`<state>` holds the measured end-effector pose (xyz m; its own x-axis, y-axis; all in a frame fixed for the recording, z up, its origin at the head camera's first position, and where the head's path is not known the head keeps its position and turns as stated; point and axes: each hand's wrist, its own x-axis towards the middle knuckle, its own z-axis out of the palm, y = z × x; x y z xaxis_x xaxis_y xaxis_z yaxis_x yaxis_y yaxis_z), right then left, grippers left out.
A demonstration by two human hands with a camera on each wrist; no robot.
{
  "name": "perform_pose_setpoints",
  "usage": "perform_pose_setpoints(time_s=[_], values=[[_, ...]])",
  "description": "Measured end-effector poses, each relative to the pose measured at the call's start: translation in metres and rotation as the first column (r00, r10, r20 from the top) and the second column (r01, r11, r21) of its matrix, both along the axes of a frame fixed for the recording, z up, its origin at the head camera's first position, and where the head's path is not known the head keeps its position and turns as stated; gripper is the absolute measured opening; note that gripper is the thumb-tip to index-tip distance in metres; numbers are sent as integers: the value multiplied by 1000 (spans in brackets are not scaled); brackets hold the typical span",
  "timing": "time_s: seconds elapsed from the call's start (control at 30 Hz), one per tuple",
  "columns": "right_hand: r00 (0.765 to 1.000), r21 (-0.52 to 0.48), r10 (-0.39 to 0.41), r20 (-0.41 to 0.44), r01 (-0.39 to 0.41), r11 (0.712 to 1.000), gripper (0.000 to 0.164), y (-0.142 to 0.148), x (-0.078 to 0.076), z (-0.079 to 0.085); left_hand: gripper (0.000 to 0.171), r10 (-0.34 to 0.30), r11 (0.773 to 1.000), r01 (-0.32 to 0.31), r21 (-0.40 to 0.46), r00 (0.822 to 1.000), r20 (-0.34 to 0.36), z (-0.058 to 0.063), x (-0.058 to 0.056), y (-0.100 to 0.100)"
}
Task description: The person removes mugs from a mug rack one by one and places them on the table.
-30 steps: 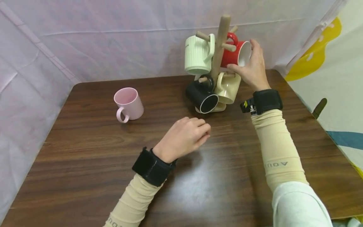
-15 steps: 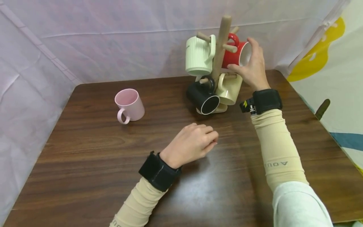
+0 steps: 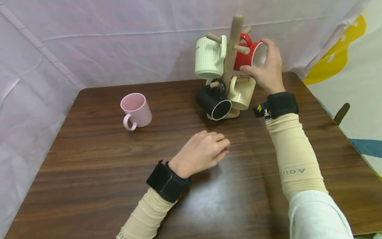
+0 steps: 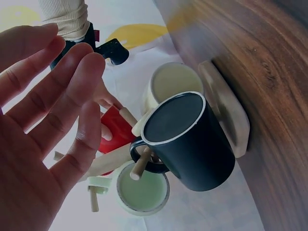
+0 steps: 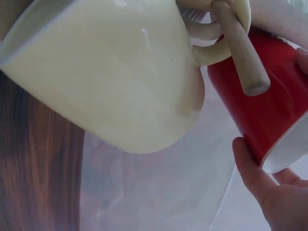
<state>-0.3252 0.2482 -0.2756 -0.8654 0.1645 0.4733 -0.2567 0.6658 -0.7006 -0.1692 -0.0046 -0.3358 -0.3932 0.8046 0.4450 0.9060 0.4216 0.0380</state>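
Red mug: (image 3: 243, 59) far right, against the right side of the wooden mug rack (image 3: 236, 28), tipped so the white inside faces right.
Right hand: (image 3: 268, 71) clamped on that mug, thumb and fingers pinching opposite sides by the rim.
Left hand: (image 3: 203, 152) holding nothing, fingers loosely bent, nearer and well apart from the right. Can't tell if it's touching the table (image 3: 89, 149).
Step in hand: my read is handle-and-peg work at the far upper peg (image 3: 247, 30). Going on or coming off? No idea from this one moment, honestly.
Next move: imo it calls for a steady grip and the handle lined up with the peg, without bumping the cream mug (image 3: 244, 93) just below.
Hidden stuff: can't tell if the red handle loops round the peg; the post and near peg (image 3: 242, 49) get in the way.
Cut off: right wrist view chops the red mug at its right edge; left wrist view only gives a red patch behind other stuff.
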Motion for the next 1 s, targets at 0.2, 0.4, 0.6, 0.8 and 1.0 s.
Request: perform_pose_setpoints(time_s=[0.2, 0.4, 0.6, 0.8, 1.0], values=[[999, -2, -31, -35, 30, 1000, 84, -2, -3, -1, 8, 7, 1000, -6, -8, 1000, 10, 0, 0, -2], [996, -38, -64, -64, 62, 997, 83, -2, -8, -4, 8, 11, 1000, -10, -6, 1000, 12, 0, 1, -3], [992, -58, -103, -77, 99, 993, 84, 0, -11, -6, 7, 15, 1000, -15, -8, 1000, 19, 0, 2, -4], [987, -64, -136, -86, 130, 989, 84, 2, -11, -4, 7, 15, 1000, -15, -6, 1000, 17, 0, 2, -2], [982, -66, -176, -71, 171, 983, 82, 7, -11, -1, 7, 18, 1000, -18, -7, 1000, 14, 0, 2, -1]])
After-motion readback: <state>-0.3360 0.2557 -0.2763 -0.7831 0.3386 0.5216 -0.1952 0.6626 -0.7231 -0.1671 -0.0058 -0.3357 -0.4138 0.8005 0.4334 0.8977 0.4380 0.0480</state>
